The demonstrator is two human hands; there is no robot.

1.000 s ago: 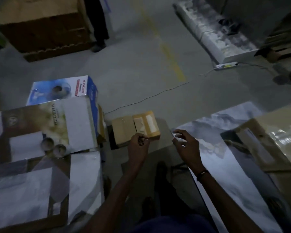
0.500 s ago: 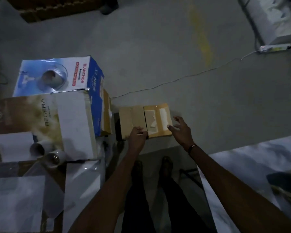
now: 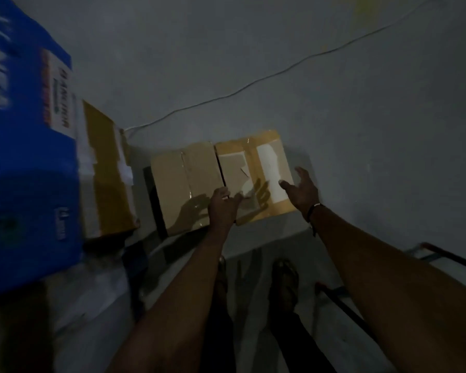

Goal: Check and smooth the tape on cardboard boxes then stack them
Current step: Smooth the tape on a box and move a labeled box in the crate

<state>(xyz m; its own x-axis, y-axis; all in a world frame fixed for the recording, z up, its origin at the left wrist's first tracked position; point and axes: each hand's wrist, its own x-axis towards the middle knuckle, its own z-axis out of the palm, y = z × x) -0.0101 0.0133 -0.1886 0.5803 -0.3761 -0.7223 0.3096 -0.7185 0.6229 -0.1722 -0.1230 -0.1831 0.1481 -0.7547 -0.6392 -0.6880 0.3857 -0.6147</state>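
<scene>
Dim grey concrete floor (image 3: 334,130), white cable (image 3: 253,86), two cardboard boxes (image 3: 218,181), left hand (image 3: 222,208) and right hand (image 3: 303,191) released

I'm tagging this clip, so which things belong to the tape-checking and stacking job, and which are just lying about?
Job:
pale brown cardboard box
yellower cardboard box with white label
left hand
right hand

Lying about:
blue printed carton
thin white cable
grey concrete floor
</scene>
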